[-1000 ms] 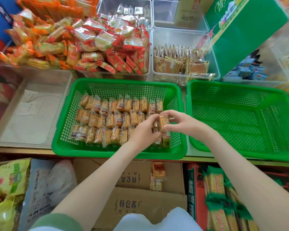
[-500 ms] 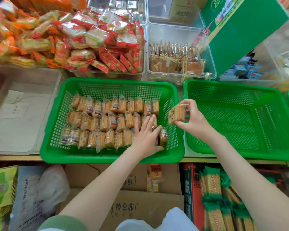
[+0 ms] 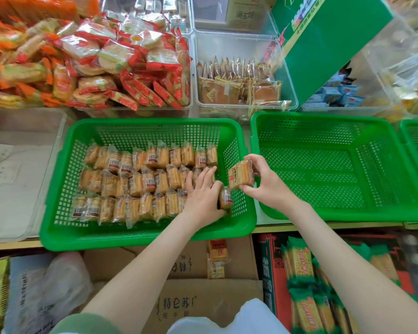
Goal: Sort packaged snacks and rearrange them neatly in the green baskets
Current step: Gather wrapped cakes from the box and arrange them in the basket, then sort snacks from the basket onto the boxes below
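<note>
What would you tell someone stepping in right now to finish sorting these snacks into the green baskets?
Left hand: flat, fingers pressing on packs at the right end of the left basket.
Right hand: pinches one snack pack above that basket's right wall.
Done: three rows lined up there.
Left: seat the held pack; right basket shows no packs yet.
</note>
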`<state>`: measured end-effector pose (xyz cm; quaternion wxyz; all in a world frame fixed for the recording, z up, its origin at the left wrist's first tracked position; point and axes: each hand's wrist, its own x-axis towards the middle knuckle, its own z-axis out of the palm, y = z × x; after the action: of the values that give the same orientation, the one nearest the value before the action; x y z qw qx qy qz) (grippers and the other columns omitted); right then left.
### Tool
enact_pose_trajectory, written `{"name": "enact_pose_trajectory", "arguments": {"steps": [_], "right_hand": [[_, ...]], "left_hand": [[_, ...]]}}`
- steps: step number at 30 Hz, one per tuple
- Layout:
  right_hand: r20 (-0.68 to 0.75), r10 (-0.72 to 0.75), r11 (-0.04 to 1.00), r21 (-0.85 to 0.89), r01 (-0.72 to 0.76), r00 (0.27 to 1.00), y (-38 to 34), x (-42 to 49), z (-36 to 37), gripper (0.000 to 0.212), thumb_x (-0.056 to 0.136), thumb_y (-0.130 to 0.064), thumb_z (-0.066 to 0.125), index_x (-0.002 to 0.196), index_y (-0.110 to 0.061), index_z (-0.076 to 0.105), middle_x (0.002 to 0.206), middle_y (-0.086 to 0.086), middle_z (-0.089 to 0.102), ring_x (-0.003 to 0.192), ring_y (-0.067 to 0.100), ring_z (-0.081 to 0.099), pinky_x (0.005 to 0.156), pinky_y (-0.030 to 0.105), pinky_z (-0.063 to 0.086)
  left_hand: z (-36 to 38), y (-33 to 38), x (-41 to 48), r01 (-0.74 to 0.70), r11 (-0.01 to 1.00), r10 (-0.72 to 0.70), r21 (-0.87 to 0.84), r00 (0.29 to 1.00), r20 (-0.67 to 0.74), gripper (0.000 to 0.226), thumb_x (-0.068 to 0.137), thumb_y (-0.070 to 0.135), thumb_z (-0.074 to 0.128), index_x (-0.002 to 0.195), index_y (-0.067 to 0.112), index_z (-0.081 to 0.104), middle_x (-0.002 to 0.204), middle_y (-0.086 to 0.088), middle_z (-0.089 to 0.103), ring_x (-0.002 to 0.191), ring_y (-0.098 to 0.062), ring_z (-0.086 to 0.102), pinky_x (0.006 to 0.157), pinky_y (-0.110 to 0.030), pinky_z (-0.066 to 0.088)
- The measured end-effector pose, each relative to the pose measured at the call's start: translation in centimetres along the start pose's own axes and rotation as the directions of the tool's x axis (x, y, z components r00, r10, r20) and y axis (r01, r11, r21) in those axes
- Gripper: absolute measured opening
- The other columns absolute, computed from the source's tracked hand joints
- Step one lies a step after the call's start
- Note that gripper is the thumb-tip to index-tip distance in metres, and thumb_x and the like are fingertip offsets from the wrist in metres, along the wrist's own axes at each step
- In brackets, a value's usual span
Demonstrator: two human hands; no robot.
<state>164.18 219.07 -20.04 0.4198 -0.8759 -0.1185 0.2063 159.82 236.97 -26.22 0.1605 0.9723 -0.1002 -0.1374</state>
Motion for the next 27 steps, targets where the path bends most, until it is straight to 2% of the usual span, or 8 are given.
{"name": "enact_pose_trajectory", "arguments": {"steps": [3,6,10,13,18,20,22,27], "right_hand": [[-0.009,0.000,1.000,-0.004,0.000,1.000,0.0,0.0,0.1,0.060,0.084,-0.013,0.072,0.126,-0.030,0.033,0.124,-0.003,0.052,0.116,0.009,0.051,0.097,0.019,0.041],[-0.018,0.007,0.999,-0.036,-0.007,1.000,-0.1,0.0,0.1,0.057,0.084,-0.014,0.072,0.124,-0.029,0.034,0.121,-0.003,0.053,0.112,0.009,0.051,0.092,0.014,0.038],[-0.087,0.009,0.989,-0.143,-0.021,0.996,-0.6,0.2,1.1,0.056,0.082,-0.017,0.074,0.123,-0.025,0.037,0.112,0.002,0.048,0.106,0.015,0.046,0.085,0.018,0.033],[-0.100,0.008,0.977,-0.210,-0.028,0.995,-1.4,0.6,2.5,0.051,0.084,-0.014,0.070,0.123,-0.019,0.037,0.103,0.003,0.046,0.099,0.019,0.045,0.078,0.023,0.034],[-0.011,0.119,0.912,-0.393,-0.114,0.993,-2.7,2.9,5.8,0.054,0.092,-0.008,0.056,0.136,-0.012,0.025,0.122,0.015,0.051,0.091,0.026,0.057,0.068,0.032,0.045],[0.072,0.267,0.886,-0.411,-0.215,0.961,-2.8,3.8,7.2,0.070,0.097,-0.018,0.052,0.150,-0.016,0.006,0.146,0.022,0.035,0.110,0.032,0.057,0.084,0.040,0.051],[0.181,0.402,0.892,-0.299,-0.340,0.897,-2.9,4.3,7.8,0.081,0.101,-0.026,0.045,0.151,-0.023,-0.019,0.161,0.016,0.001,0.138,0.034,0.034,0.109,0.046,0.036],[0.319,0.458,0.888,-0.112,-0.447,0.830,-3.5,3.9,6.8,0.085,0.102,-0.023,0.041,0.144,-0.031,-0.033,0.159,0.007,-0.021,0.146,0.029,0.017,0.114,0.042,0.021]], "left_hand": [[-0.1,-0.1,-0.9,-0.039,0.998,0.035,-0.046,0.995,-0.089,0.057,0.078,0.030,0.068,0.127,0.017,0.042,0.144,-0.002,0.035,0.144,-0.019,0.011,0.111,-0.040,-0.018],[-0.6,-0.5,-1.3,-0.082,0.996,0.082,-0.033,0.997,-0.001,0.058,0.082,0.033,0.067,0.130,0.017,0.038,0.137,0.000,0.042,0.143,-0.019,0.015,0.113,-0.044,-0.014],[-1.3,-1.4,-1.4,-0.195,0.978,0.176,0.079,0.964,0.200,0.079,0.087,0.056,0.059,0.148,0.020,0.024,0.158,0.000,0.019,0.148,-0.021,0.001,0.119,-0.053,-0.003],[-1.9,-2.7,-2.0,-0.213,0.977,0.214,-0.013,0.973,0.092,0.078,0.092,0.055,0.051,0.154,0.023,0.015,0.163,0.001,-0.004,0.148,-0.018,-0.009,0.120,-0.045,-0.007],[-1.7,-5.6,-2.5,0.000,0.992,-0.008,0.123,0.998,0.066,0.084,0.091,0.072,0.026,0.150,0.034,-0.019,0.151,0.000,-0.037,0.139,-0.020,-0.036,0.114,-0.049,-0.020],[-1.3,-6.3,-2.6,0.047,0.985,-0.070,0.167,0.989,0.133,0.083,0.089,0.075,0.018,0.147,0.035,-0.025,0.151,-0.002,-0.037,0.137,-0.022,-0.036,0.115,-0.048,-0.020],[-0.9,-6.8,-2.6,0.053,0.985,-0.079,0.165,0.985,0.155,0.082,0.089,0.076,0.015,0.147,0.035,-0.025,0.152,-0.002,-0.035,0.139,-0.022,-0.034,0.116,-0.047,-0.018],[-0.4,-6.8,-2.3,0.059,0.987,-0.080,0.147,0.987,0.138,0.084,0.088,0.077,0.018,0.149,0.034,-0.021,0.154,-0.001,-0.032,0.142,-0.021,-0.030,0.116,-0.047,-0.017]]}}
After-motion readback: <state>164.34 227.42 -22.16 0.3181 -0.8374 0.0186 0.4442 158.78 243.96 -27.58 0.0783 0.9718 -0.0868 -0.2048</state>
